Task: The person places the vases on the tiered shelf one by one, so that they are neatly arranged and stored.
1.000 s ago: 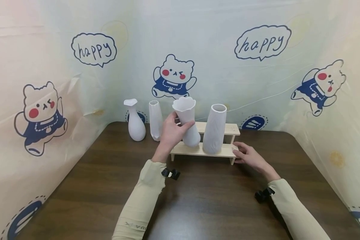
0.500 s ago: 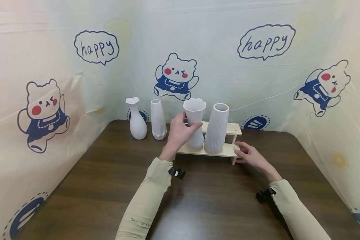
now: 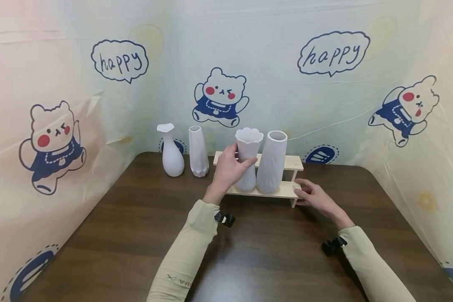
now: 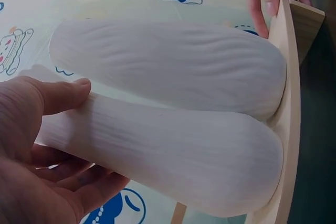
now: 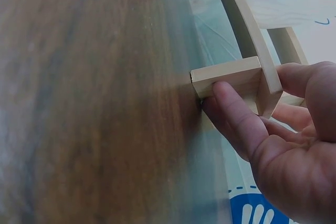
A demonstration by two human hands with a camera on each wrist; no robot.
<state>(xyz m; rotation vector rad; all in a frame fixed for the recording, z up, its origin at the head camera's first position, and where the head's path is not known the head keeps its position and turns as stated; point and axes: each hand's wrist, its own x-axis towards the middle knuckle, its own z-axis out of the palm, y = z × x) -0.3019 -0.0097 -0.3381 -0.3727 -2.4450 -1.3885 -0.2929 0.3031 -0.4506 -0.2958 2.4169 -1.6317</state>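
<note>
My left hand (image 3: 230, 167) grips a white vase with a scalloped rim (image 3: 249, 140) round its narrow middle, thumb on the near side. The base of this vase stands on the lower shelf of a small two-step wooden stand (image 3: 288, 189). Close on its right stands a taller white vase with a wavy carved surface (image 3: 272, 163); the left wrist view shows both bases against the shelf board (image 4: 291, 93). My right hand (image 3: 317, 198) pinches the right end of that shelf, its thumb on top and fingers by the leg (image 5: 231, 74).
Left of the stand, a white narrow-necked vase with a flared rim (image 3: 172, 157) and a faceted white vase (image 3: 198, 153) stand on the dark wooden table (image 3: 256, 251). A printed cloth with bears (image 3: 272, 92) hangs behind and at both sides.
The left hand has brought the scalloped vase to the right and lower, from a tilt to nearly upright, beside the carved vase. The right hand keeps its hold on the stand.
</note>
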